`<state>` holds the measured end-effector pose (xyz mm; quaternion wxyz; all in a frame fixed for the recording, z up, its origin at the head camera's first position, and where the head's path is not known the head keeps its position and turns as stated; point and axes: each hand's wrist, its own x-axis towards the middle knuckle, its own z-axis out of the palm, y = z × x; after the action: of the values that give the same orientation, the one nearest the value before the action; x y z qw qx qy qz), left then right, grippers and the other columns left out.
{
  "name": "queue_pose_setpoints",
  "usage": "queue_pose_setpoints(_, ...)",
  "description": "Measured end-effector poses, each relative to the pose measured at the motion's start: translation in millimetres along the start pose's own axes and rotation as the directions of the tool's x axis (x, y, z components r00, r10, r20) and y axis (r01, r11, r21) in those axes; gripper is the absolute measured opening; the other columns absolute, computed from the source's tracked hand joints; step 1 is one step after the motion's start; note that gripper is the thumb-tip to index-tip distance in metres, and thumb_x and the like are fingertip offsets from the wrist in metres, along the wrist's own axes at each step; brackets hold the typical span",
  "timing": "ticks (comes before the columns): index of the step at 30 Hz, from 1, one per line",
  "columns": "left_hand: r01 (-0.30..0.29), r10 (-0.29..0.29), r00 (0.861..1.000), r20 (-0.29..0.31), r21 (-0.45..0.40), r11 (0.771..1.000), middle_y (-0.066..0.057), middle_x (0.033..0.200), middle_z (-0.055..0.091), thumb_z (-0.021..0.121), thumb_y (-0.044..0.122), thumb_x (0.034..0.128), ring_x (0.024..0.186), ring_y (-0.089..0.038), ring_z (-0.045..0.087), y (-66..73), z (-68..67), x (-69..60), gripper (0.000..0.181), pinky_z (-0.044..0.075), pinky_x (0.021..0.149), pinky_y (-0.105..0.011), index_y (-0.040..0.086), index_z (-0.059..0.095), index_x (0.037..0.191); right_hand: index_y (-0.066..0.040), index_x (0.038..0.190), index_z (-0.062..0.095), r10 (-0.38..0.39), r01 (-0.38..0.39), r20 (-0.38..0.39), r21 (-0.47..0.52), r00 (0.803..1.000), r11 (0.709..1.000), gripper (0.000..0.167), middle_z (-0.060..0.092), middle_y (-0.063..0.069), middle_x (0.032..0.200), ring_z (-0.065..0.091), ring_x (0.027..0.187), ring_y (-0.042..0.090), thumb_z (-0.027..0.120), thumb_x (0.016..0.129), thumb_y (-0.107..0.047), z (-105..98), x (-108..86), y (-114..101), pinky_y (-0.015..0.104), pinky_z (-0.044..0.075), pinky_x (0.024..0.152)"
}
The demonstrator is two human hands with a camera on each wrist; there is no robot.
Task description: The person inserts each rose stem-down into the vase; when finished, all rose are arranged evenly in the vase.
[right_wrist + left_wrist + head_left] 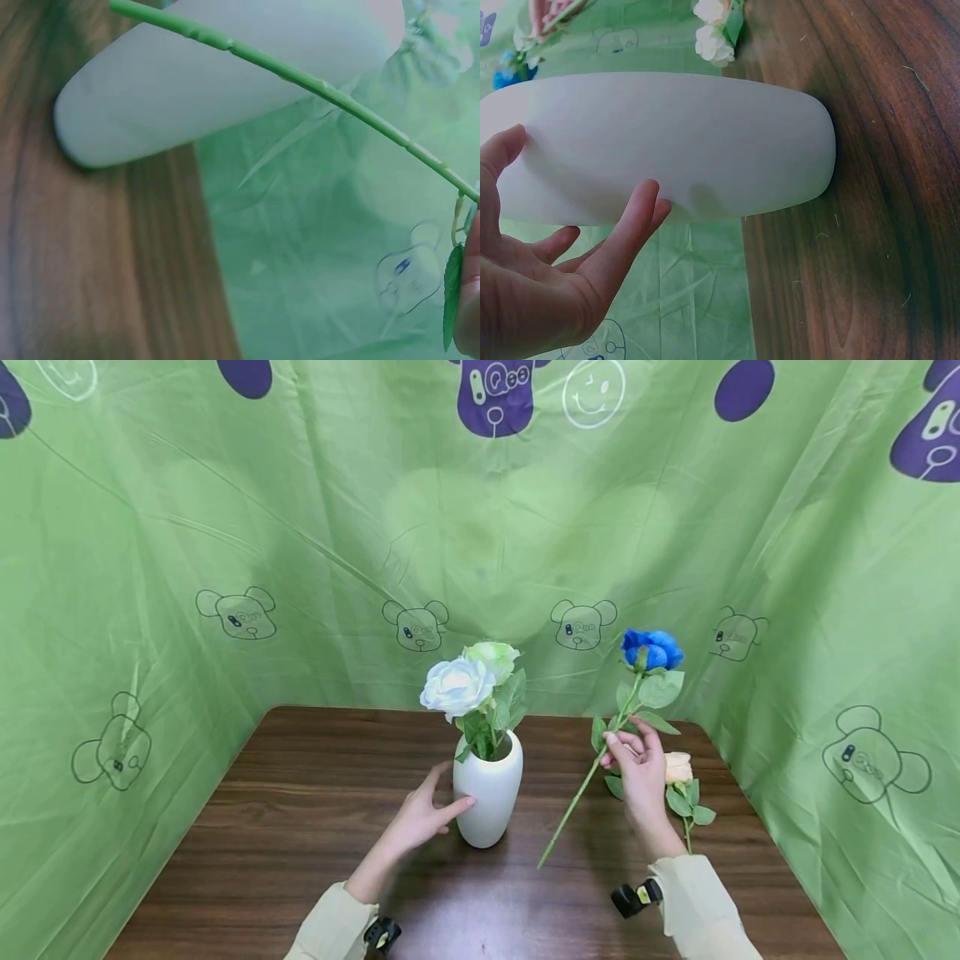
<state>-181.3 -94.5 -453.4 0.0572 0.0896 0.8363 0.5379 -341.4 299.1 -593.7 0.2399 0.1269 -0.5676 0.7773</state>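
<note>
Left hand [420, 820]: fingers spread loosely against white vase [489, 797]
Right hand [641, 768]: pinches blue rose [652, 652] by its stem
Peach rose [678, 767]: right of right hand

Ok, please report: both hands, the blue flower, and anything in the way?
Left fingers spread at white vase. Right fingers pinch blue flower, outside vase. Possible obstacle: two pale flowers standing in vase.

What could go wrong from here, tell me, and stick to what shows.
1. The blue rose slants, its stem ending right of the vase, not over the mouth; swung straight across, it might knock the vase.
2. Its leaves might snag on the white rose or green rose already standing there.
3. The left hand doesn't wrap fully round the vase, so a bump could tip it.
</note>
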Motion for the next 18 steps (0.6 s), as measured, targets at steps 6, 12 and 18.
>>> queue_pose_setpoints(6,-0.002,0.002,1.000,0.004,-0.009,1.000,-0.021,0.087,0.057,0.063,0.047,0.0773,0.049,-0.017,0.057,0.1,0.1,0.2,0.074,0.047,0.052,-0.031,0.016,0.028,0.135,-0.006,0.128,0.034,-0.014,0.023,-0.045,0.215,0.999,0.976,0.054,0.057,0.023,0.095,0.056,0.055,0.027,0.059,0.082,0.004,71.5,-3.6,-104.3,0.032,0.048,0.049)
queue_pose_setpoints(12,0.005,-0.005,1.000,0.001,-0.002,1.000,-0.016,0.080,0.055,0.063,0.047,0.0769,0.049,-0.017,0.057,0.8,0.1,0.0,0.074,0.047,0.052,-0.030,0.017,0.028,0.135,-0.002,0.118,0.035,0.039,0.030,-0.196,0.339,0.980,0.940,0.043,0.058,0.015,0.082,0.053,0.052,0.017,0.057,0.083,0.005,165.6,-20.8,-228.4,0.022,0.046,0.049)
queue_pose_setpoints(18,0.004,-0.004,1.000,-0.001,0.001,1.000,-0.017,0.084,0.055,0.063,0.048,0.0768,0.049,-0.016,0.057,0.3,0.3,0.5,0.074,0.047,0.052,-0.030,0.017,0.028,0.135,-0.001,0.118,0.035,0.001,0.119,-0.289,0.400,0.957,0.909,0.045,0.057,0.017,0.082,0.053,0.050,0.017,0.059,0.081,0.007,185.9,-8.4,-252.4,0.022,0.045,0.048)
